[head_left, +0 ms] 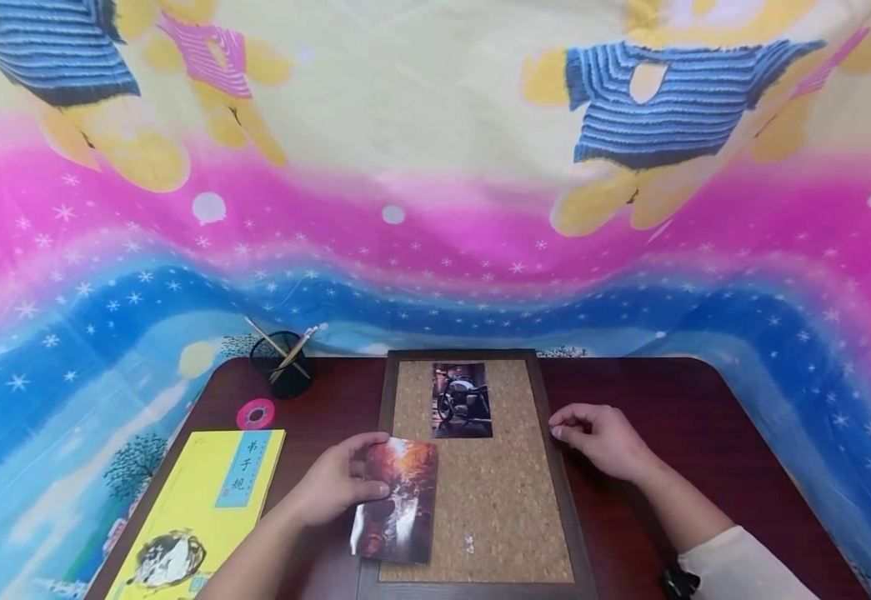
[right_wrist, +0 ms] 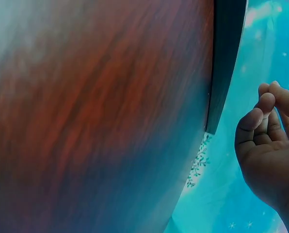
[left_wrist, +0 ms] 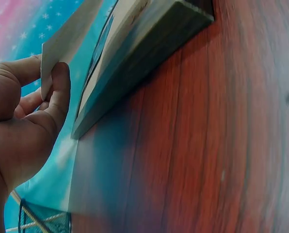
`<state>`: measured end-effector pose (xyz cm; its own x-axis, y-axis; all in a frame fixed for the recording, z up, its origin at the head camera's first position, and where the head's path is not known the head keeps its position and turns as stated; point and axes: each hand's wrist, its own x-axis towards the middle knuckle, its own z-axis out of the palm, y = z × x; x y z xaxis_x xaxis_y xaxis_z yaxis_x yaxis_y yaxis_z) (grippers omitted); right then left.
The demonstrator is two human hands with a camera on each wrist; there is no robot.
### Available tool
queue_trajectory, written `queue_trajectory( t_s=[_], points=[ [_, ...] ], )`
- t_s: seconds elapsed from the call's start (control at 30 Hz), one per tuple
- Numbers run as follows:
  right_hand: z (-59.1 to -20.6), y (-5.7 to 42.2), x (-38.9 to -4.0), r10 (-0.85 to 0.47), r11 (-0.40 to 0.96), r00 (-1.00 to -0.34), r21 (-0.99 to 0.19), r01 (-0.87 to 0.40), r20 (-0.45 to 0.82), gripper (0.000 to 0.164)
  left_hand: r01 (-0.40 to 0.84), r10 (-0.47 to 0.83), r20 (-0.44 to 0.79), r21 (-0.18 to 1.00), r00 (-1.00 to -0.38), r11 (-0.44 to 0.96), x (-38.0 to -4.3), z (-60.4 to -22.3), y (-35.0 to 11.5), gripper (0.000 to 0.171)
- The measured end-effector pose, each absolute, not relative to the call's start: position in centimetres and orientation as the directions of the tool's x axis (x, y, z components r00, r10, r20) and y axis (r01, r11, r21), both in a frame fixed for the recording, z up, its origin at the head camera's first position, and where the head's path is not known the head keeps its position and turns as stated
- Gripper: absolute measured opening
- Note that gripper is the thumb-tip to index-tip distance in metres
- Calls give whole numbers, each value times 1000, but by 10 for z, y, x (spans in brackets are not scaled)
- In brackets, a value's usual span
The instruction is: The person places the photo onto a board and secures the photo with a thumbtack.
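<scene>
My left hand (head_left: 341, 483) pinches a glossy photo print (head_left: 399, 500) of an orange-lit stream between thumb and fingers, above the lower left part of the framed cork board (head_left: 506, 492). In the left wrist view the print (left_wrist: 67, 41) shows its pale back, standing off the board's edge (left_wrist: 139, 63). A motorcycle photo (head_left: 463, 400) lies on the upper part of the cork. Just beyond the board's right frame, my right hand (head_left: 603, 437) hovers with loosely curled fingers. Nothing shows between its fingertips in the right wrist view.
Small clear bits (head_left: 469, 543) lie low on the cork. To the left are a yellow book (head_left: 202, 500), a pink tape roll (head_left: 256, 413) and a black mesh pen cup (head_left: 282, 367). A patterned cloth (head_left: 435, 250) hangs behind the dark red table (head_left: 653, 392).
</scene>
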<state>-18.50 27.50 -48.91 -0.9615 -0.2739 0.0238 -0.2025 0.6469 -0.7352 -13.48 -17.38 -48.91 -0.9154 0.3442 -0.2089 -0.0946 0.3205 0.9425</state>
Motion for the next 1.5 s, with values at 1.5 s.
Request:
queue_trajectory(
  t_s=[1.5],
  points=[
    [-492,219,-171,-454,610,-889,-706,-361,62,6,45,377,-127,909,-917,413,-147,-512,-95,81]
  ],
)
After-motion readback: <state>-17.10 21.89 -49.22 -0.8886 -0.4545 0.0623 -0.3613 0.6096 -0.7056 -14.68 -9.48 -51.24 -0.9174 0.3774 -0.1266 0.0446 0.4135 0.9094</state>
